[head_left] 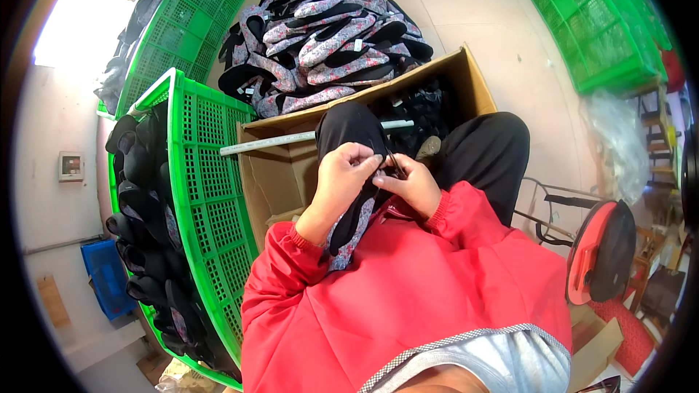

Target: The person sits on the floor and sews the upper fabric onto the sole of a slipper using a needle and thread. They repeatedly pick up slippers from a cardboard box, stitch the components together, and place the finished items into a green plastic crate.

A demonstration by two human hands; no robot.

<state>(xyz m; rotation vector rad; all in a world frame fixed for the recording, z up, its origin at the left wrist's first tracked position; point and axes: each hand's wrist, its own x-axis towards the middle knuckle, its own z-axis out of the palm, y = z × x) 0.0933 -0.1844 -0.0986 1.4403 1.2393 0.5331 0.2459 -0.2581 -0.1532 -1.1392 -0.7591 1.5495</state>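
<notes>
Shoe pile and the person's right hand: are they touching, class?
Apart: the head view plainly shows the box between the shoe pile and the right hand.

Blk/gry floral slipper [342, 252], grn crate [212, 188]

Left grip [342, 177], right grip [417, 185] close together, fingers [355, 151] curled, both seemingly pinched

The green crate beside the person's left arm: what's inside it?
The green crate holds many dark shoes, crowded together at its open top; a few look floral in part. Whatever lies beneath that visible layer is covered and can't be made out.
</notes>
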